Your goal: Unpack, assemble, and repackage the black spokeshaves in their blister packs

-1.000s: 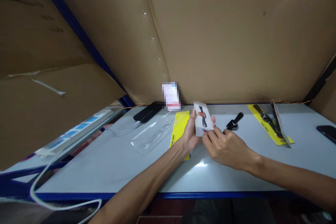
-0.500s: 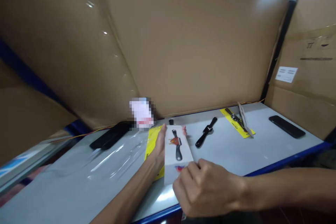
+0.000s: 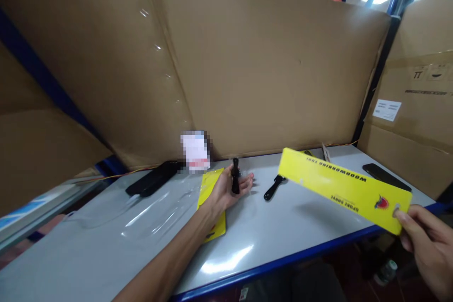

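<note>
My left hand [image 3: 226, 191] is held above the table, palm up, with fingers partly stretched. A black spokeshave [image 3: 235, 177] stands upright in it against the palm, and clear plastic seems to surround it. At the right, my right hand [image 3: 426, 243] pinches a yellow card [image 3: 339, 188] by the end with the hanging hole. Its print, "SPOKE SHAVE" and "WOODWORKING TOOL", is upside down. Under my left wrist lies another yellow card [image 3: 217, 222]. A second black spokeshave [image 3: 272, 189] lies on the table, partly covered by the raised card.
The grey table [image 3: 141, 250] has a blue front edge. A black case [image 3: 155, 179] and a blurred white packet [image 3: 196, 151] are at the back left. A dark phone-like slab [image 3: 384, 174] lies right. Cardboard [image 3: 265, 66] walls the back. A bottle [image 3: 387, 271] stands below the table.
The white printed piece before my left hand is gone from there. My right hand has moved right and now holds out the yellow card. The spokeshave in my left hand is uncovered.
</note>
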`<state>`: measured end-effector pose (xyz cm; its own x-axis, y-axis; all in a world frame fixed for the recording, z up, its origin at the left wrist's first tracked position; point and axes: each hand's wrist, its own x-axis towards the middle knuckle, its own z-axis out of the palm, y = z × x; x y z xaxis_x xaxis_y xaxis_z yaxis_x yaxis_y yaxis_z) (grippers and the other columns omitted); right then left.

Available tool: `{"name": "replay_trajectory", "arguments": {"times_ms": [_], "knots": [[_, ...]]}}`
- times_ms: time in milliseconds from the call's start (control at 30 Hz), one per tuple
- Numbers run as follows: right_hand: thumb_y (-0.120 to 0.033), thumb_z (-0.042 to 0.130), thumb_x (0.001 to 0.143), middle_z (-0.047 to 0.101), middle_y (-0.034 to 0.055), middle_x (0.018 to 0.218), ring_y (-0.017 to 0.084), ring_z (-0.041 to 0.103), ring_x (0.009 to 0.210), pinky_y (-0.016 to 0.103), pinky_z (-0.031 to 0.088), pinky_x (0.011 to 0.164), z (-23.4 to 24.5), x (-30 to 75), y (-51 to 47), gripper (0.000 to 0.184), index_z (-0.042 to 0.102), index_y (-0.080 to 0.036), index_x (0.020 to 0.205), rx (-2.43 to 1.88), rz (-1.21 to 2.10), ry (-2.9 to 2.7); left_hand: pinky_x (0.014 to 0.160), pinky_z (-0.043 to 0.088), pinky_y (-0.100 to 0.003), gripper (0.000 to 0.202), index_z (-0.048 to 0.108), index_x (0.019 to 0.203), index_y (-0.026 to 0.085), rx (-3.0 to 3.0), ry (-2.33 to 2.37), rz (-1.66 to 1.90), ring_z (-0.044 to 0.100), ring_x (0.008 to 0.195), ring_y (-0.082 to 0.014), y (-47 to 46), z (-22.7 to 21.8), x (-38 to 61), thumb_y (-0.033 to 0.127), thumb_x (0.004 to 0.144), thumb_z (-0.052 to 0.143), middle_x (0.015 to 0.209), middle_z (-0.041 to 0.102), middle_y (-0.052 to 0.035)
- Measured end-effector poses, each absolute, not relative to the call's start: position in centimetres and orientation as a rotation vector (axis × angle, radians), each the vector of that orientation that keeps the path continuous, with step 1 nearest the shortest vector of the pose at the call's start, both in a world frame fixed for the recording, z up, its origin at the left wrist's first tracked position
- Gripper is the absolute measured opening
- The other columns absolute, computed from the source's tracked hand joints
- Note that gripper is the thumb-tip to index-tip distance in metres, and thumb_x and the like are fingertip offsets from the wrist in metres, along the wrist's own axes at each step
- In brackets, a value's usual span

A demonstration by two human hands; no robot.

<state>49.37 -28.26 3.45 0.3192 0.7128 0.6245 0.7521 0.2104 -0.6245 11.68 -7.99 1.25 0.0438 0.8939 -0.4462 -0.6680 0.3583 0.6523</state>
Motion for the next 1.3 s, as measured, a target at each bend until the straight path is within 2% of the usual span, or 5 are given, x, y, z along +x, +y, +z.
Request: {"name": "replay_trajectory", "arguments": {"times_ms": [300,467,867,1100,1300], "knots": [[-0.063,0.05,0.088,0.063,0.0006,0.056,0.012,0.043,0.037,0.024,0.032,0.04,-0.7,47.0,-22.7,0.047,0.062,-0.018,0.088,-1.53,0.88,-1.418,0.071,0.063,-0.036,0.022,0.051,0.105,0.014,0.842,1.265,0.928,0.075,0.078,-0.024,-7.8,1.9,12.5,0.009,0.083,0.05,0.082,0.069,-0.0118],[-0.055,0.045,0.095,0.057,-0.0024,0.055,0.012,0.045,0.044,0.024,0.033,0.046,0.8,46.5,-24.1,0.042,0.067,-0.02,0.091,-1.539,0.756,-1.631,0.069,0.06,-0.042,0.034,0.05,0.114,0.017,1.379,1.646,0.678,0.073,0.068,-0.026,-6.6,3.2,12.1,0.012,0.082,0.055,0.07,0.066,-0.0036],[-0.039,0.043,0.098,0.06,-0.0014,0.059,0.015,0.054,0.054,0.025,0.036,0.057,0.3,46.8,-25.6,0.035,0.066,-0.022,0.079,-1.615,0.33,-1.733,0.087,0.051,-0.043,0.046,0.057,0.128,0.005,2.494,2.089,-0.028,0.068,0.107,-0.0345,-10.3,1.1,19.6,0.004,0.091,0.031,0.11,0.068,-0.0297],[-0.032,0.049,0.095,0.074,0.0044,0.084,0.019,0.068,0.078,0.025,0.044,0.069,-0.4,52.6,-17.7,0.022,0.068,-0.022,0.093,-2.021,0.101,-1.425,0.077,0.053,-0.046,0.044,0.057,0.123,0.009,2.589,2.079,-0.144,0.071,0.097,-0.0381,-10.5,1.9,18.7,0.039,0.102,0.031,0.101,0.071,-0.0245],[-0.046,0.053,0.092,0.066,0.0101,0.056,0.025,0.064,0.055,0.031,0.041,0.056,0.0,56.9,-12.0,0.038,0.068,-0.016,0.074,-2.126,0.306,-1.502,0.081,0.051,-0.038,0.042,0.052,0.131,0.015,2.47,2.182,-0.008,0.068,0.105,-0.0304,-11.8,3.5,18.7,0.01,0.097,0.028,0.115,0.067,-0.0217]]}}
